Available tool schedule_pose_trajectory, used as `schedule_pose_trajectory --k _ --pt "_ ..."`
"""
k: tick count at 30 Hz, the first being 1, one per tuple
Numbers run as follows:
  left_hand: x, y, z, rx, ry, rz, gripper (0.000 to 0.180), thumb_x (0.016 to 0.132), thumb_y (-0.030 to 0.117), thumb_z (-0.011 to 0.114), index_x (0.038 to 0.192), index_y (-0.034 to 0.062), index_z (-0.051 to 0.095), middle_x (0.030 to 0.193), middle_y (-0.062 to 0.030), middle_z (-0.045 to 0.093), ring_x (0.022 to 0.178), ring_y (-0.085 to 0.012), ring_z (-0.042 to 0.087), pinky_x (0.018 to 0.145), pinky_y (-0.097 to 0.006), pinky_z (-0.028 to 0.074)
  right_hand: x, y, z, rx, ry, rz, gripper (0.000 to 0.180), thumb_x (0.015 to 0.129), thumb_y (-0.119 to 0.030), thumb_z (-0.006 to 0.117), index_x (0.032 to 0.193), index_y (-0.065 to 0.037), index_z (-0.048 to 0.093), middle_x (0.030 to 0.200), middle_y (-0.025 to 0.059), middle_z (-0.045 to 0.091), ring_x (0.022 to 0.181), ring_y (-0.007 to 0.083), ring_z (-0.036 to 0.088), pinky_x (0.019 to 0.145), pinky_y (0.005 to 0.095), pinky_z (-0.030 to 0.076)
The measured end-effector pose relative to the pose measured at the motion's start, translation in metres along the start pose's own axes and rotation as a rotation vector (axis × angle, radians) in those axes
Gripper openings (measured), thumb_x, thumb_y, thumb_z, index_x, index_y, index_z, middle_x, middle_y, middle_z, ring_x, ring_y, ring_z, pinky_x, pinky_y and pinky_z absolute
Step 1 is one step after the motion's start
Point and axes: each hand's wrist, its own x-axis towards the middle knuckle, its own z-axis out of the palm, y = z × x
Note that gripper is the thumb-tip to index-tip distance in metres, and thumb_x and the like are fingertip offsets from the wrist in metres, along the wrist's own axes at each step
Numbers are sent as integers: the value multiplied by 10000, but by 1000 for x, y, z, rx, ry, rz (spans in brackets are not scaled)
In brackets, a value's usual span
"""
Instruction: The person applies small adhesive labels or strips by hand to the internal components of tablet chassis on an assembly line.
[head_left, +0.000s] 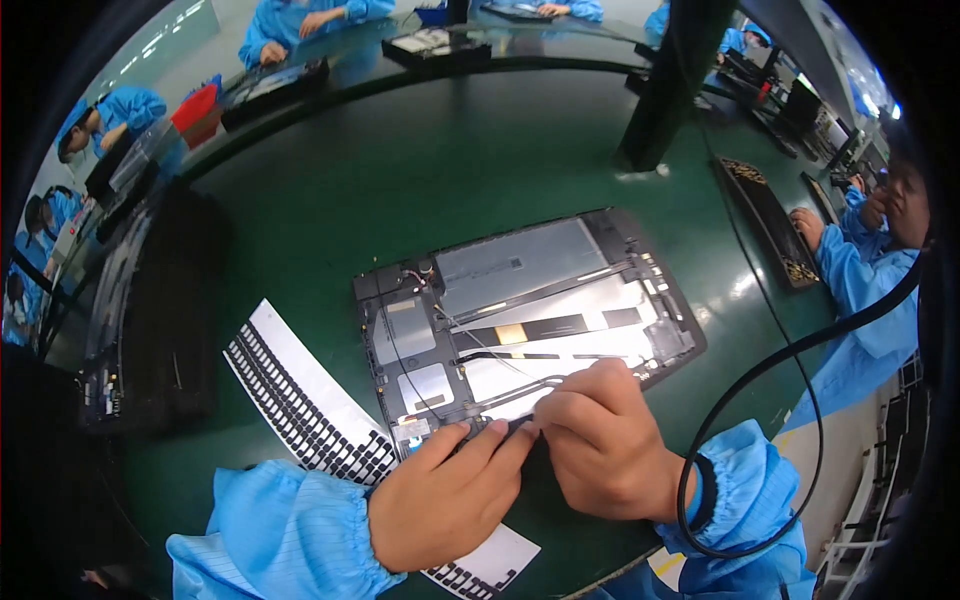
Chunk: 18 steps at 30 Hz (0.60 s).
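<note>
An opened tablet (540,325) lies on the bench, its inside facing up, showing a grey battery panel, silver plates, thin cables and a black frame. My left hand (450,490) rests at the tablet's near edge, its fingers stretched out along the frame. Right beside those fingertips, my right hand (610,440) is curled in a pinch at the same edge. Whatever is between its fingertips is hidden. Below my left hand and sleeve runs a white sheet (310,375) with rows of small black stickers.
A dark post (665,90) rises from the green bench (400,150). A black cable (770,370) loops by my right wrist. Black trays stand at the left (150,300) and the right (765,220). A co-worker (860,260) sits at the right; others work behind.
</note>
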Motion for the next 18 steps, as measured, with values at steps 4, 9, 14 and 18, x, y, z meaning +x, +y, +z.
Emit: schedule_pose_trajectory --k 4,9,14,18 --pt "-1 5 -2 -100 40 -73 249 685 117 498 867 -30 584 1084 -192 534 966 -285 524 813 -370 414 -3 -10 1 -88 35 9 138 549 35 585 683 33 550 862 103 520 784 259 498 668 353 395" --pt "-29 20 -24 -290 158 -65 316 640 95 615 930 -24 580 1019 -160 560 947 -319 546 778 -389 444 -33 -60 -21 89 -8 232 177 621 14 654 786 -10 596 719 78 541 607 232 546 525 301 440" --pt "-49 40 -19 -316 -84 -125 452 700 272 649 1049 3 548 1107 -173 516 994 -321 507 818 -405 415 -48 -101 -4 109 -154 323 116 637 -30 632 709 -28 541 681 95 498 619 252 521 562 331 431" --pt "-50 41 -17 -189 -159 -122 511 699 339 657 1082 20 544 1127 -168 508 974 -327 508 807 -417 433 -49 -104 12 61 -115 254 122 640 -70 602 655 -32 487 671 115 452 612 276 487 564 363 412"
